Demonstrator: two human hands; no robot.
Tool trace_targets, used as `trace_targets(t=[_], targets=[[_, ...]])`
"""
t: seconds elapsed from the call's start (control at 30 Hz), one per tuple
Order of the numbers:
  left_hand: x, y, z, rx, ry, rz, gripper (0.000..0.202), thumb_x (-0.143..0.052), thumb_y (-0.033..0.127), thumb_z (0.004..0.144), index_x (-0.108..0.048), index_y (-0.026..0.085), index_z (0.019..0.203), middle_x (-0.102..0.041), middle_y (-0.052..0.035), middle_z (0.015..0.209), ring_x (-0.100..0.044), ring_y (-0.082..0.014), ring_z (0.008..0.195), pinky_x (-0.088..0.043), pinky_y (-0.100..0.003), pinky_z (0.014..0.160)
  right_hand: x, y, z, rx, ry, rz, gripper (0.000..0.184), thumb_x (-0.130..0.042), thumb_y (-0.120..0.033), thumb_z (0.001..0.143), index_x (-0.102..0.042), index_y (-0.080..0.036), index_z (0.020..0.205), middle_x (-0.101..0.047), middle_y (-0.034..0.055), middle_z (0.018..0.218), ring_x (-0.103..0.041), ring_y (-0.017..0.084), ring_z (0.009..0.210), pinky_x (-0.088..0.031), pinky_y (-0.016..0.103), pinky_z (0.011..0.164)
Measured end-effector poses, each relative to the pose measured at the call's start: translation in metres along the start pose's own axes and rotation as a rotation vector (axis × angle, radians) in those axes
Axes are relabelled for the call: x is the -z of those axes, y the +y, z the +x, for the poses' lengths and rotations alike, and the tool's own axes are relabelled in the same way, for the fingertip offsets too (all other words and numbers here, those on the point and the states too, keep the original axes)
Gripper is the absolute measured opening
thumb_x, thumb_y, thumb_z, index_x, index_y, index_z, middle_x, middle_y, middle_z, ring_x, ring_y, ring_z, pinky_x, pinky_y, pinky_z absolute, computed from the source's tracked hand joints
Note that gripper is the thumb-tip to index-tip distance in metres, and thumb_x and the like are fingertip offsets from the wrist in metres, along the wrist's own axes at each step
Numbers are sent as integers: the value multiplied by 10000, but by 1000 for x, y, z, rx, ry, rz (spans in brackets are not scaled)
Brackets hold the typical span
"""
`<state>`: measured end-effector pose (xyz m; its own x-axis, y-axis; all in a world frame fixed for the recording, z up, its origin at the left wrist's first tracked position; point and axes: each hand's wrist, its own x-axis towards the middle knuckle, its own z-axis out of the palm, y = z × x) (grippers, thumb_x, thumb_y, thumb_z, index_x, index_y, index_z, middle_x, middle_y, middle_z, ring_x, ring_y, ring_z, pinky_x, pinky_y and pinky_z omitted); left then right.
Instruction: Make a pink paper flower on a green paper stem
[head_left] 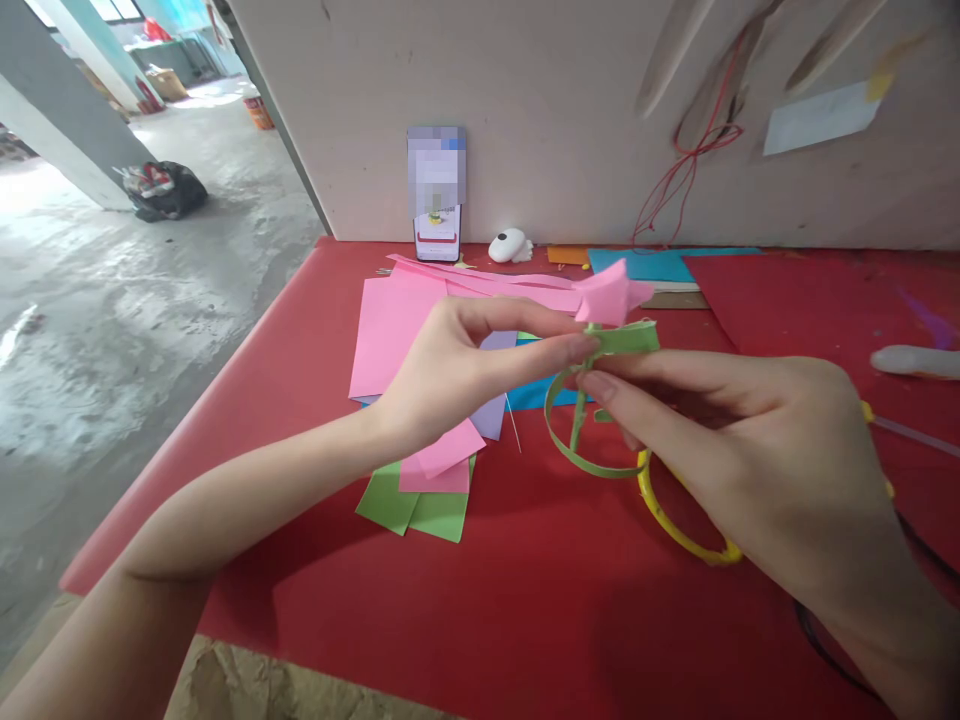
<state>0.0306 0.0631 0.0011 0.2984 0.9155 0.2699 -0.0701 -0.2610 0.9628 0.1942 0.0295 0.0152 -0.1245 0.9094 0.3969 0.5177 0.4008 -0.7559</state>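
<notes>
My left hand (457, 375) pinches a pink paper flower (609, 293) on a thin green stem (579, 420), thumb and forefinger closed just below the bloom. My right hand (750, 450) meets it from the right, fingertips pinched on a green paper strip (585, 455) that curls in a loop around the stem. Both hands hover above the red table (525, 600). Yellow-handled scissors (675, 525) lie under my right hand, partly hidden by it.
Pink, green, purple and blue paper sheets (390, 330) lie stacked at the middle left. A phone (436, 195) leans upright against the back board beside a small white object (508, 245). Blue paper (645, 265) lies at the back. A white tool (915, 362) rests at the right edge. Concrete floor lies left.
</notes>
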Motion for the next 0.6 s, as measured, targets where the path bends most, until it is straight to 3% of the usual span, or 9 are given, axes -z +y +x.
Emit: trace_targets(t=[0.17,0.43,0.6], targets=[[2,-1,-1,-3,-25,5,192,-620,269,845,-752,256,706,-739,45,773,-703,-157,817,-570,-295,755,-1,2,1,8,11,16,144,-660,-150,753,-743,-198,646,-617,-41,480,-516,71,432,-395,159,389],[-2,0,-2,-61,30,85,82,-693,274,786,-751,268,729,-753,40,837,-696,-161,895,-569,-287,804,-2,1,1,26,63,-28,159,-661,-100,739,-768,-210,698,-577,-52,448,-465,55,406,-366,146,367],[-4,2,-2,-46,34,96,38,-750,236,724,-736,242,689,-733,39,738,-684,-140,773,-568,-270,733,-2,1,-1,31,85,-29,177,-654,-91,735,-779,-216,726,-541,-64,422,-442,50,384,-367,142,356]])
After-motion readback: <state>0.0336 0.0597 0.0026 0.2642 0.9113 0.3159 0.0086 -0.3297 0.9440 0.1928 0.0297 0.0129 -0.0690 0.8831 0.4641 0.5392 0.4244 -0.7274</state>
